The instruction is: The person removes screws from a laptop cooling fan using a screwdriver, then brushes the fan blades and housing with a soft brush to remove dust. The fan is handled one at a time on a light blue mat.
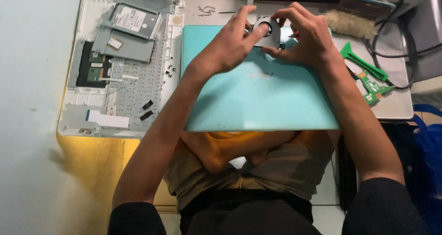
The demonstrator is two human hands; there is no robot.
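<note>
Crossed legs in tan shorts [276, 170] sit nearest the camera, just below the turquoise laptop lid [258, 97]. Above the lid's far edge, both hands grip a small round cooling fan [269, 31]: left hand [232, 44] with thumb pressed on its face, right hand [308, 34] with fingers curled around its right side. Left of the lid lies an opened white laptop chassis [119, 101] carrying a hard drive [133, 19]. Right of the lid rest a green pry tool [361, 62] and what appears to be a small green circuit board [372, 90].
</note>
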